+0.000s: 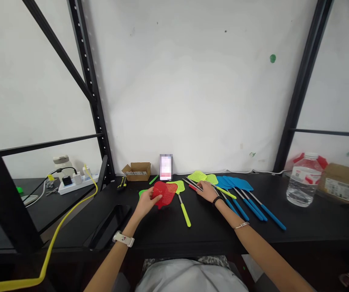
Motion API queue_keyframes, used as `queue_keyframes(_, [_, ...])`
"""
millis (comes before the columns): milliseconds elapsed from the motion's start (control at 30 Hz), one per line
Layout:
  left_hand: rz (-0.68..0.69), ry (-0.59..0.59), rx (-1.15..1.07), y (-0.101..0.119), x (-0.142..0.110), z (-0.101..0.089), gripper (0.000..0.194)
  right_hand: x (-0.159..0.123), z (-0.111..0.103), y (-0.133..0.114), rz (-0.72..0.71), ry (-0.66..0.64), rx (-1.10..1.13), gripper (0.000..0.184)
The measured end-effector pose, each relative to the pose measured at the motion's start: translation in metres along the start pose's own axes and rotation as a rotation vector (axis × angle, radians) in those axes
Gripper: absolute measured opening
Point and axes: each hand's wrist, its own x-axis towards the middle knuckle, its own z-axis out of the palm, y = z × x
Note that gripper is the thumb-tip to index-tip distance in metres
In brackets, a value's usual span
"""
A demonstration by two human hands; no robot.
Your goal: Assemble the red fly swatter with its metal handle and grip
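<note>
Head view: left hand [145, 201] grips red mesh swatter head [164, 194].

A black bench [174, 233] is being backed by a plain white wall [192, 89], which is being framed by black shelving posts [93, 97] in even light.
</note>
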Motion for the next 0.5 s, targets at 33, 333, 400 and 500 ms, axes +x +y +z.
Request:
queue_keyframes(33, [-0.009, -0.021, 0.016, -0.002, -0.001, 0.004, 0.045, 0.0, -0.001, -0.001, 0.0, -0.002, -0.006, 0.014])
queue_keyframes(333, [-0.132, 0.01, -0.021, -0.012, 0.001, 0.006, 0.04, -0.005, -0.005, -0.008, -0.003, -0.005, -0.106, 0.011])
queue_keyframes(400, [-0.157, 0.055, -0.086, -0.017, 0.004, 0.005, 0.043, -0.006, -0.006, -0.01, -0.012, -0.006, -0.141, 0.013])
queue_keyframes(500, [-0.165, 0.083, -0.154, -0.023, 0.006, 0.003, 0.047, -0.006, -0.006, -0.013, -0.021, -0.007, -0.189, 0.013])
